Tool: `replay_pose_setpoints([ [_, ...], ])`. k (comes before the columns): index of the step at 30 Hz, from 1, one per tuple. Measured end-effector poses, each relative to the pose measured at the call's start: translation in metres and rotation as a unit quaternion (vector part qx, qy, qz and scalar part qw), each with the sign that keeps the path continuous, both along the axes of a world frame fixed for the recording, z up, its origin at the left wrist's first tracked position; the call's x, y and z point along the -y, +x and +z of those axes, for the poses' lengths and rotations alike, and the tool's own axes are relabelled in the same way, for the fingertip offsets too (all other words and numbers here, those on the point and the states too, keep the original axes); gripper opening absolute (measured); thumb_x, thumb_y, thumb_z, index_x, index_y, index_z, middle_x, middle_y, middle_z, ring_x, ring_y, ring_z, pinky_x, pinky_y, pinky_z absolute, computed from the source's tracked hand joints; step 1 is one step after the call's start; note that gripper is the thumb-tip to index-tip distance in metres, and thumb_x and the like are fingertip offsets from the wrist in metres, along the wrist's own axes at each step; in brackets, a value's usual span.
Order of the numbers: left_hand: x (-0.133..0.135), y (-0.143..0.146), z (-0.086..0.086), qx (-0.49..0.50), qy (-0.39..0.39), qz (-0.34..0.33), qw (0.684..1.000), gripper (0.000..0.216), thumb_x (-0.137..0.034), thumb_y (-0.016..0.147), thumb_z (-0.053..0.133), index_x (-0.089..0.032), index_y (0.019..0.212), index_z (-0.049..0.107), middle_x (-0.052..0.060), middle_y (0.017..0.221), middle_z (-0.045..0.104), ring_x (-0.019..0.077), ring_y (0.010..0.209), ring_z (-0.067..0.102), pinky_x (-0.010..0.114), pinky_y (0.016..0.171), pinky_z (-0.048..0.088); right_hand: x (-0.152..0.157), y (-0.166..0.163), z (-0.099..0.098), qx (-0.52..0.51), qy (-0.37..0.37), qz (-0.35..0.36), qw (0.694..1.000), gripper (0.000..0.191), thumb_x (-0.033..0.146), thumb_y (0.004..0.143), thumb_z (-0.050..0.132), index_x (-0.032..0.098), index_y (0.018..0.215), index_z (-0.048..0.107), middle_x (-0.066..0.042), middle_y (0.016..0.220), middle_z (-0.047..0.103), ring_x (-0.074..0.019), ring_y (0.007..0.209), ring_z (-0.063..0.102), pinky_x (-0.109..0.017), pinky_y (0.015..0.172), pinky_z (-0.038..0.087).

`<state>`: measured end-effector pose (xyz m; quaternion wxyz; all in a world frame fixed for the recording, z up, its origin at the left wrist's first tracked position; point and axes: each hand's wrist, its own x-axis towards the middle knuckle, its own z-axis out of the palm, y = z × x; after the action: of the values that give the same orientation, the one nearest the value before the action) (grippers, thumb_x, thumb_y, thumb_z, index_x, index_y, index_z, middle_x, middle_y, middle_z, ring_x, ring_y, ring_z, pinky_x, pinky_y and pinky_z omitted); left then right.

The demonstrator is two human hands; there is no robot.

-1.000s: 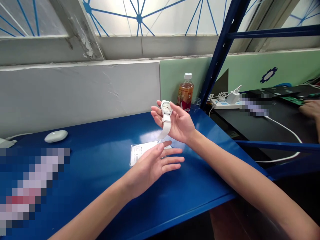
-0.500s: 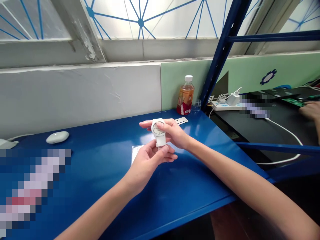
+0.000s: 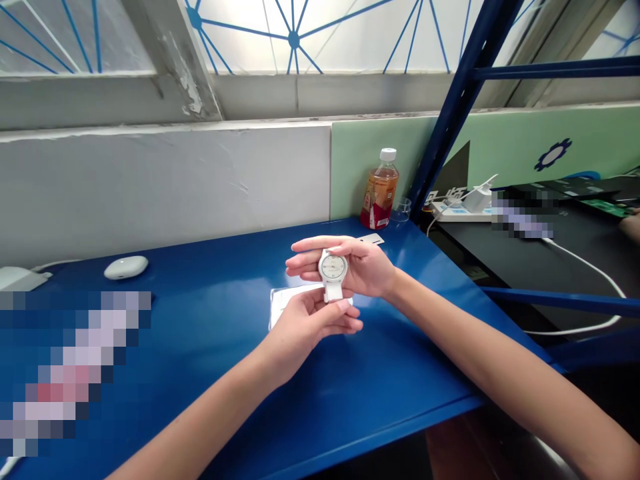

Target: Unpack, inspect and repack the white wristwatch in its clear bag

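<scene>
A white wristwatch (image 3: 333,267) with a round pale dial is held up over the desk, its face toward me. My left hand (image 3: 305,323) pinches the lower strap between thumb and fingers. Behind and above the watch, my right hand (image 3: 357,263) has its fingers stretched to the left, with the thumb bent over the top of the watch. Part of the strap is hidden by the hands. Under them on the desk lies a flat white item in a clear cover (image 3: 280,307), mostly covered by my left hand.
On the blue desk (image 3: 200,400) stand a drink bottle (image 3: 381,193) and a small clear container (image 3: 401,209). A white rounded case (image 3: 126,267) lies at the left, near a blurred-out object. Beyond the blue metal frame (image 3: 453,120) are a power strip (image 3: 460,212) and a co-worker's hand.
My right thumb has moved off the dial to the watch's upper edge, so the dial now shows fully. The right palm has turned more toward me. The view has shifted slightly.
</scene>
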<state>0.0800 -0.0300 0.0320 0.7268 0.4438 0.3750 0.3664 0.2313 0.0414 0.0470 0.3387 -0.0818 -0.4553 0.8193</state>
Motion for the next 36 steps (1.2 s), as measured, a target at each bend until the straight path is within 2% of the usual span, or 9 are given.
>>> replay_pose_setpoints([
  [2, -0.001, -0.001, -0.001, 0.031, -0.013, -0.025, 0.999, 0.019, -0.03, 0.086, 0.074, -0.013, 0.091, 0.068, 0.003, 0.077, 0.067, 0.0169, 0.071, 0.068, 0.034, 0.077, 0.055, 0.0, -0.001, -0.001, -0.004, -0.001, 0.012, 1.0, 0.041, 0.015, 0.083, 0.043, 0.01, 0.115, 0.068, -0.011, 0.112, 0.075, -0.0235, 0.113, 0.067, -0.041, 0.109, 0.041],
  [5, -0.001, 0.0, -0.001, 0.069, -0.022, -0.04, 0.997, 0.024, -0.037, 0.091, 0.067, -0.013, 0.092, 0.068, 0.001, 0.072, 0.062, 0.0149, 0.069, 0.066, 0.033, 0.077, 0.055, -0.001, -0.003, -0.005, -0.004, -0.004, 0.018, 1.0, 0.041, 0.016, 0.083, 0.043, 0.011, 0.116, 0.068, -0.011, 0.112, 0.075, -0.0224, 0.113, 0.067, -0.041, 0.11, 0.039],
  [11, 0.0, 0.0, -0.001, 0.045, -0.034, -0.052, 0.997, 0.037, -0.043, 0.092, 0.065, -0.008, 0.102, 0.07, 0.018, 0.097, 0.075, 0.0277, 0.093, 0.073, 0.042, 0.089, 0.055, 0.0, -0.003, -0.006, -0.017, -0.01, 0.009, 1.0, 0.045, 0.028, 0.087, 0.038, 0.011, 0.119, 0.065, -0.013, 0.128, 0.067, -0.0252, 0.13, 0.055, -0.043, 0.115, 0.031],
  [22, -0.001, 0.001, 0.004, -0.03, -0.026, -0.006, 0.999, 0.045, -0.051, 0.085, 0.07, -0.008, 0.096, 0.068, 0.02, 0.092, 0.077, 0.032, 0.089, 0.075, 0.043, 0.082, 0.059, 0.005, 0.001, 0.007, -0.028, -0.006, 0.026, 0.999, 0.06, 0.047, 0.095, 0.022, 0.011, 0.122, 0.062, -0.014, 0.13, 0.065, -0.0266, 0.128, 0.056, -0.045, 0.114, 0.03],
  [31, 0.001, 0.002, 0.001, -0.028, -0.016, -0.031, 0.999, 0.046, -0.054, 0.087, 0.066, -0.009, 0.095, 0.069, 0.017, 0.09, 0.077, 0.0314, 0.088, 0.076, 0.043, 0.082, 0.06, 0.004, -0.001, 0.0, -0.043, -0.036, 0.044, 0.997, 0.062, 0.042, 0.1, 0.014, 0.01, 0.124, 0.061, -0.013, 0.128, 0.067, -0.0262, 0.123, 0.059, -0.045, 0.113, 0.033],
  [36, 0.0, 0.001, 0.0, -0.029, -0.036, -0.002, 0.999, 0.047, -0.054, 0.085, 0.069, -0.008, 0.094, 0.068, 0.016, 0.086, 0.077, 0.029, 0.083, 0.076, 0.04, 0.078, 0.061, 0.004, -0.001, 0.002, -0.048, -0.037, 0.043, 0.997, 0.062, 0.042, 0.1, 0.014, 0.009, 0.124, 0.061, -0.014, 0.127, 0.067, -0.0277, 0.123, 0.059, -0.046, 0.113, 0.032],
])
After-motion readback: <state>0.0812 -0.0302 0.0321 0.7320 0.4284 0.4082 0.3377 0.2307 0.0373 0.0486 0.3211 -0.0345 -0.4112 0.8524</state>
